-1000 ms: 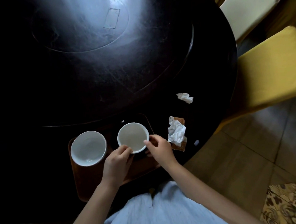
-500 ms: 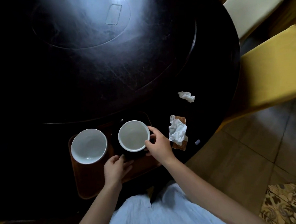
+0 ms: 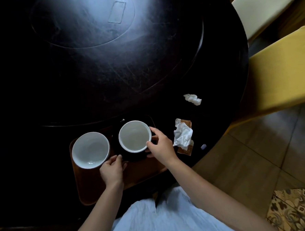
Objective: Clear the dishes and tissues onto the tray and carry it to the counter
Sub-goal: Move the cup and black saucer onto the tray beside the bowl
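A brown tray [image 3: 92,188] lies at the near edge of the dark round table [image 3: 145,65]. Two empty white bowls stand on it. The left bowl [image 3: 90,149] sits directly on the tray. The right bowl [image 3: 134,136] rests on a dark plate [image 3: 132,156]. My right hand [image 3: 161,147] pinches the right bowl's right rim with thumb and fingers. My left hand [image 3: 113,169] rests on the tray between the bowls, fingertips at the dark plate's near edge, holding nothing. A crumpled tissue [image 3: 192,99] lies on the table, right of the tray. Another tissue [image 3: 183,136] lies on a brown wrapper [image 3: 186,150].
A small pale scrap [image 3: 203,146] lies near the table's right edge. A yellow-covered chair [image 3: 279,75] and a white-cushioned chair [image 3: 263,8] stand close on the right. A raised turntable [image 3: 108,52] fills the table's middle. A patterned rug [image 3: 297,212] lies on the tiled floor.
My left hand has let go of the right bowl's rim and dropped back to the tray beside the dark plate. My right hand keeps hold of the bowl's right rim.
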A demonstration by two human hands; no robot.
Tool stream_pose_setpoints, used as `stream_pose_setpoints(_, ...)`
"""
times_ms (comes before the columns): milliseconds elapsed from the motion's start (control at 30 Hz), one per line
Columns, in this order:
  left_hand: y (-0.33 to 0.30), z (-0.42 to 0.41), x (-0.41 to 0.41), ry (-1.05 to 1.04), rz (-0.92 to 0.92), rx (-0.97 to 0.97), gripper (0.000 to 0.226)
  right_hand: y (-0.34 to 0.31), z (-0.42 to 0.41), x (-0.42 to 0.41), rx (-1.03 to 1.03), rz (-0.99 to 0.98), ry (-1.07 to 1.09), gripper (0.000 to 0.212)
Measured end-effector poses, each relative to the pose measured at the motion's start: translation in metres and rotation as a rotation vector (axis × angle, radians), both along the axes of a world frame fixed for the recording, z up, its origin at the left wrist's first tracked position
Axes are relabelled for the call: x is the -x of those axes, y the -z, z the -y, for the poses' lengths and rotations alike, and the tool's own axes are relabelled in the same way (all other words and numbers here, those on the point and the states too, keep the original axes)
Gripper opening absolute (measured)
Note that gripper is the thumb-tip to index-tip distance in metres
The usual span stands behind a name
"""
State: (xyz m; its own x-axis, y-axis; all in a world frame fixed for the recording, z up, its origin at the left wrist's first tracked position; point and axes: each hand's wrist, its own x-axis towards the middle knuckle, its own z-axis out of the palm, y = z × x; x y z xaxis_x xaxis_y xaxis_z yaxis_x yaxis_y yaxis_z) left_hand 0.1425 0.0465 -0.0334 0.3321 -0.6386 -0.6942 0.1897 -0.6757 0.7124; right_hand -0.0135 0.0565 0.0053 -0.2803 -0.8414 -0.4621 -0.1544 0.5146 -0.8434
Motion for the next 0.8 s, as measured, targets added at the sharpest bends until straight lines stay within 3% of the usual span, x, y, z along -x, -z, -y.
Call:
stream_pose_setpoints(133,-0.005,-0.011,0.006,-0.033,-0.038,0.018,0.019,-0.001,-0.001,0.002,0.011,-0.047,-0.041,0.056)
stream_pose_setpoints(300,-0.021,-0.029,0.010,0.154,-0.056,-0.075,0.020,-0.003,-0.011,0.013,-0.002,-0.089,-0.104,0.053)
stream_pose_setpoints(400,-0.032,-0.043,0.016,0.329,-0.014,-0.070,0.021,-0.007,-0.027,0.034,0.020,-0.115,-0.097,0.036)
stream_pose_setpoints(467,-0.039,-0.049,0.029,0.510,0.049,0.049,0.017,-0.008,-0.039,0.055,0.052,-0.197,-0.078,0.025)
stream_pose_setpoints(567,-0.046,-0.047,0.059,0.895,0.307,0.380,0.010,-0.011,-0.046,0.098,0.116,-0.427,-0.052,0.020)
stream_pose_setpoints(700,-0.048,-0.025,0.110,1.236,0.581,0.754,0.039,-0.015,-0.023,0.162,0.160,-0.697,-0.137,0.033)
stream_pose_setpoints(800,-0.038,-0.009,0.146,1.495,0.754,0.777,0.060,-0.013,0.011,0.196,0.135,-0.905,-0.280,0.044)
